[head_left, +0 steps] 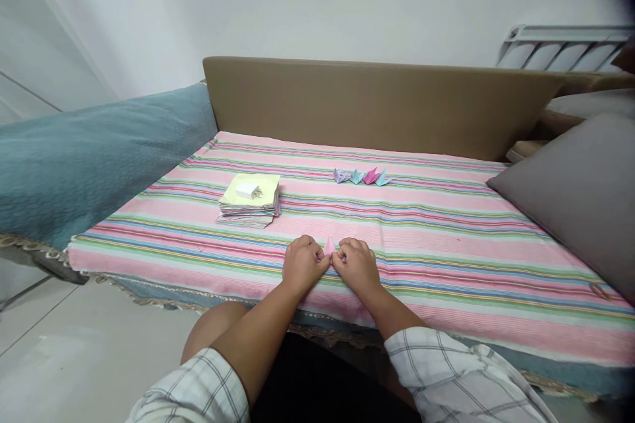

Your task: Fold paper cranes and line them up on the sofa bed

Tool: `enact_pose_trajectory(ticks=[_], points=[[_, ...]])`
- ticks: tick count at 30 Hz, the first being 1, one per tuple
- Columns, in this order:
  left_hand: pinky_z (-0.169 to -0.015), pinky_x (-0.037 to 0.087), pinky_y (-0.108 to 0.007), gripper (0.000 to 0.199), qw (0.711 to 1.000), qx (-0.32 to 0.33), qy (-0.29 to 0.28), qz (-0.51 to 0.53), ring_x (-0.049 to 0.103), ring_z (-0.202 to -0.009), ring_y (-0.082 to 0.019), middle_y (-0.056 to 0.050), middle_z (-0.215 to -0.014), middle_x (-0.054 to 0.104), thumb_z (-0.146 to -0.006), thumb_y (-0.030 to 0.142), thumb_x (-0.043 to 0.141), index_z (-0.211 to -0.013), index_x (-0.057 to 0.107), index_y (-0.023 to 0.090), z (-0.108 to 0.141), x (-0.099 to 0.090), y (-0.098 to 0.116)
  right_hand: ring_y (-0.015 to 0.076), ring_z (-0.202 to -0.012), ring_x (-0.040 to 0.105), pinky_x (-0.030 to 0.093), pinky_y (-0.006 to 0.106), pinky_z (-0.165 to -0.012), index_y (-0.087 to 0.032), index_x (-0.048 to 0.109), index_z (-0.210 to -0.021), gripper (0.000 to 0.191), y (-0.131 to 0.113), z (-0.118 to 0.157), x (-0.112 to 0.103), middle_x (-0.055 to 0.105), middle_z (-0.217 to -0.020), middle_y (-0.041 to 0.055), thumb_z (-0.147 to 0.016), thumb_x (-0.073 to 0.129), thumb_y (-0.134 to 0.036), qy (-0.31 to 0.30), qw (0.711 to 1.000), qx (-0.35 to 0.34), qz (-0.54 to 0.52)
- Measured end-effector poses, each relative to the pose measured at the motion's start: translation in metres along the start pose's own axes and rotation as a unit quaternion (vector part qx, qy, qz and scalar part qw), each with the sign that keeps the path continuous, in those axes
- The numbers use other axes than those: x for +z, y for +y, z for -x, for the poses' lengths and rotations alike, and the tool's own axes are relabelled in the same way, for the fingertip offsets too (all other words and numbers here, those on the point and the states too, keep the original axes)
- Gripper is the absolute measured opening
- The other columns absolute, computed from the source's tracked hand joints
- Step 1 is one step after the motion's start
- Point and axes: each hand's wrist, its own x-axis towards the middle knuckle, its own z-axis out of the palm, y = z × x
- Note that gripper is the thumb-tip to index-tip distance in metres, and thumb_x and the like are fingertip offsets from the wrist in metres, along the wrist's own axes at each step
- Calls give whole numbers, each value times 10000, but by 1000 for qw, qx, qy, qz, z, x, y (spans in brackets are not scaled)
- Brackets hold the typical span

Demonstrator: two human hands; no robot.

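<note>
Pink paper [329, 246] sits between left hand [305, 263] and right hand [355, 264], both pinching it; four folded papers [371, 176] beyond.

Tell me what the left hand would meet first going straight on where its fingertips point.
The left hand already has the small pink folded paper at its fingertips; just past it, probably the right hand, though exact depth is unclear.

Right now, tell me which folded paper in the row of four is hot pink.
The third folded paper from the left: light blue ones flank it, and the leftmost one is pale purple.
</note>
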Motion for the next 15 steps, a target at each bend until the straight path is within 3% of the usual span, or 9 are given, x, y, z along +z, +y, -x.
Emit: enact_pose_trajectory(ticks=[9,15], points=[[-744,367,-289,110,1000,7,-12,-18,514,-818,-170,-10,-800,550,-737,286,634,-712,564,206,1,-3,1,185,-917,491,314,291,-745,-202,524,-634,176,1,-1,2,616,-954,17,-793,540,-275,3,1000,-2,10],[-814,365,-309,136,999,12,-37,-17,516,-901,-186,-19,-884,567,-770,296,612,-897,625,248,2,-3,1,187,-911,490,316,292,-742,-203,521,-638,176,2,-1,3,609,-939,26,-790,545,-287,2,1000,-3,15]])
